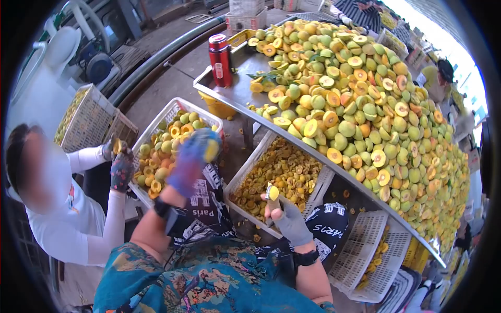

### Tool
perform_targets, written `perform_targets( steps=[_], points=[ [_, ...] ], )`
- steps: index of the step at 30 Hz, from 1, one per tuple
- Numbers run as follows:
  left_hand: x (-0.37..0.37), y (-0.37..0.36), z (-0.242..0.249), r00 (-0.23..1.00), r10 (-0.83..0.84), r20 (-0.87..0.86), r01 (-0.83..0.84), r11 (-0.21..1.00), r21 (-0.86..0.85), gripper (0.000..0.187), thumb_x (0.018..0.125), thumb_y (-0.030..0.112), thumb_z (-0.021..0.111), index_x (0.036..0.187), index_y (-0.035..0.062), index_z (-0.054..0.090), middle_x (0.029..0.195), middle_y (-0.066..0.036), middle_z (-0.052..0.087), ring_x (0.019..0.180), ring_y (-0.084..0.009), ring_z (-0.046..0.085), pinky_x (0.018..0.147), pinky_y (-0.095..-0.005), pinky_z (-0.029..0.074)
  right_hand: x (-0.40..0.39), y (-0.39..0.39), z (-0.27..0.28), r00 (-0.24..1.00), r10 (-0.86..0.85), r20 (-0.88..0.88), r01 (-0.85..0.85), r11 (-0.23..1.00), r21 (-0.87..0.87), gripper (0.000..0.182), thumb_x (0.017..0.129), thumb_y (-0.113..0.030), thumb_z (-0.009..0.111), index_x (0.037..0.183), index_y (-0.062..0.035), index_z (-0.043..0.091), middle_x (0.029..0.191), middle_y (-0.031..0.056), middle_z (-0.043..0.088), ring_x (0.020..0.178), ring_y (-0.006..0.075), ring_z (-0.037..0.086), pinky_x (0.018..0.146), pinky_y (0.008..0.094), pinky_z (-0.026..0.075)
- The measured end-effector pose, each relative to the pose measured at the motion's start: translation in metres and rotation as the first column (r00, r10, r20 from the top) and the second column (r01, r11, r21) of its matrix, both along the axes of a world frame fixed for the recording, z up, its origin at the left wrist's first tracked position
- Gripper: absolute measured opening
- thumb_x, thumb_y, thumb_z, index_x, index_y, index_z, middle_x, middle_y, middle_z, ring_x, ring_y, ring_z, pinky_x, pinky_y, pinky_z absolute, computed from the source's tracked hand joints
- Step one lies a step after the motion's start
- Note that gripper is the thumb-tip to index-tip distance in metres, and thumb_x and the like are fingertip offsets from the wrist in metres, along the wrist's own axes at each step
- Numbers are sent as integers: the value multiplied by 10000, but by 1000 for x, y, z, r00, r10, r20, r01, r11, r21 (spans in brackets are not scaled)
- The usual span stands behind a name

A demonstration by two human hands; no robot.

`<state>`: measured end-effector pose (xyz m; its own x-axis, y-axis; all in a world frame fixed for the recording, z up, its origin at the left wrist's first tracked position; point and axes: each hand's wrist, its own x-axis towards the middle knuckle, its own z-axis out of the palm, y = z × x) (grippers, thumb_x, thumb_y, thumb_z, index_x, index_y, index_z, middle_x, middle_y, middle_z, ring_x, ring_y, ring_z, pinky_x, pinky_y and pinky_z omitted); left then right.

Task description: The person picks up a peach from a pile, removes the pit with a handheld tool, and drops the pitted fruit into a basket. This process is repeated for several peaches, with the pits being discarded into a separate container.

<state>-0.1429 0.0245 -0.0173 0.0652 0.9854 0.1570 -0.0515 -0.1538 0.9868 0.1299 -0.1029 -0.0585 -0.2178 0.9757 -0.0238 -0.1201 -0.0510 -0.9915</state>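
My left hand, in a blue and red glove, is smeared by motion over the left crate. Its fingers are closed around a yellow-green peach. A grey glove with bare fingertips covers my right hand. That hand grips a short, tan-handled pitting tool, whose tip carries a yellow bit of fruit. Below it is a white crate of small, cut, brownish-yellow fruit pieces. Peaches, many halved, fill the left crate beneath my left hand.
A metal table bears a large heap of peaches and a red thermos. On the left, a co-worker in white holds a fruit half in gloved hands. White crates stand at lower right, and a yellow bucket under the table.
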Motion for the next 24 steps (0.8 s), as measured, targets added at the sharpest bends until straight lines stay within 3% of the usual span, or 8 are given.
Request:
perform_targets(
  steps=[3, 6, 7, 9, 12, 17, 21, 24],
  points=[
    [-47, 25, 23, 502, 417, -757, -174, 907, 384, 215, 872, 196, 648, 992, 21, 684, 1052, -130, 653, 992, -295, 622, 868, -396, 495, 13, 5, -1, 956, -159, -245, 64, 933, -355, 494, 934, -505, 574, 976, -15, 626, 787, 21, 601, 672, 131, 592, 632, 256, 472],
    [-33, 51, 24, 449, 498, -741, -30, 838, 545, 213, 872, 185, 657, 1008, 24, 693, 1058, -142, 652, 1027, -290, 622, 892, -395, 490, 15, 16, -20, 923, -291, -250, 182, 906, -382, 525, 966, -532, 484, 836, -38, 605, 691, 21, 568, 579, 106, 541, 549, 243, 438],
    [-16, 69, 18, 689, 297, -661, -28, 922, 386, 258, 863, 183, 668, 1069, 28, 681, 1097, -155, 641, 1060, -286, 617, 917, -389, 484, 16, 18, -24, 892, -342, -294, 207, 890, -407, 546, 970, -545, 461, 802, -43, 595, 663, 24, 560, 551, 107, 529, 527, 244, 429],
    [28, 98, -6, 806, 46, -590, 63, 985, 163, 258, 891, 28, 612, 1147, 0, 617, 1142, -87, 616, 1050, -173, 608, 919, -298, 484, 18, 24, -23, 883, -386, -266, 267, 881, -392, 562, 975, -556, 428, 775, -52, 578, 631, 29, 545, 513, 111, 508, 495, 248, 412],
    [113, 147, -35, 577, 53, -815, 304, 912, 275, 332, 894, 271, 572, 1133, 48, 625, 1109, -235, 607, 1050, -394, 588, 938, -436, 463, 24, 28, -24, 833, -480, -275, 334, 832, -443, 571, 972, -577, 420, 787, -63, 587, 644, 22, 538, 518, 115, 514, 496, 252, 422],
    [197, 208, -42, -37, -300, -953, 276, 914, -298, 494, 845, 389, 641, 1179, 26, 614, 1134, -207, 642, 1047, -382, 616, 911, -435, 487, 20, 25, -25, 836, -478, -270, 339, 836, -432, 561, 964, -593, 429, 856, -70, 604, 661, 6, 539, 526, 96, 507, 482, 252, 419],
    [204, 204, -21, -151, -417, -896, 201, 875, -441, 481, 801, 375, 683, 1154, 49, 663, 1170, -197, 649, 1079, -359, 624, 914, -436, 499, 15, 26, -26, 827, -480, -292, 354, 849, -394, 431, 958, -489, 543, 919, -63, 599, 691, -5, 541, 526, 80, 489, 480, 246, 419],
    [195, 188, -43, 152, -174, -973, 325, 939, -117, 515, 776, 344, 719, 1182, 50, 604, 1192, -189, 605, 1113, -366, 585, 934, -421, 482, 12, 28, -26, 893, -445, -65, 405, 859, -313, 339, 946, -375, 607, 1002, -42, 580, 702, -7, 542, 540, 80, 506, 482, 252, 418]
  ],
)
